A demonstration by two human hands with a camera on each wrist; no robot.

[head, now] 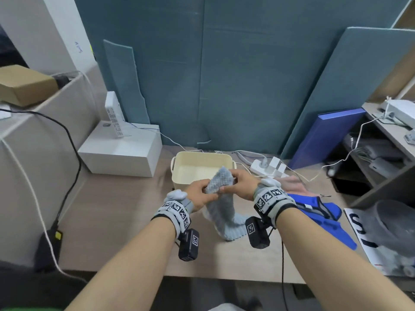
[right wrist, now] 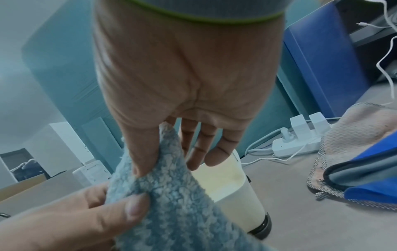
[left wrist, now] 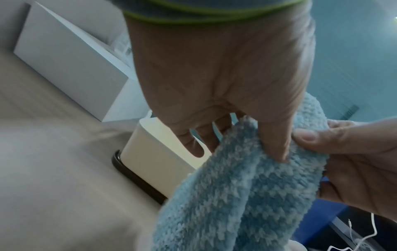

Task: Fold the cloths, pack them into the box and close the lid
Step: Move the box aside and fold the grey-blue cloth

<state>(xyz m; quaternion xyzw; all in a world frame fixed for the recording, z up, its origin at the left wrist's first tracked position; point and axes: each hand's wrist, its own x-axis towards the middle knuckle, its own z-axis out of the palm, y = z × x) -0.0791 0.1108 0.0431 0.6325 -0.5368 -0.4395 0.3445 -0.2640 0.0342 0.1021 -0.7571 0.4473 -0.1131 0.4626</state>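
Hands pinch blue cloth in front of open box

Forearms come first, each with a wrist band of black-and-white square code tags and a small black camera hanging below. Left hand (head: 199,195) and right hand (head: 241,184) meet close together above the table (head: 112,221), both pinching the upper edge of the blue cloth (head: 222,198). In the left wrist view the thumb (left wrist: 277,146) presses the fluffy weave against the fingers behind it; in the right wrist view the thumb (right wrist: 141,158) does the same while the other fingers (right wrist: 219,152) stay loosely straight. The cloth hangs down from the pinch and its lower end trails on the table near the front edge.

Right of it lie a bright blue cloth (head: 323,218) and, partly under that, a pink cloth (head: 294,182). At the far right a white sheet (head: 361,230) shows large black letters, "S" readable.

Just behind the hands stands the cream box (head: 197,169), open, on a dark lid (right wrist: 262,227). Bare table lies left of it, up to a white carton (head: 119,158). Beyond, a power strip (head: 267,168) with cables sits against teal panels (head: 247,75)
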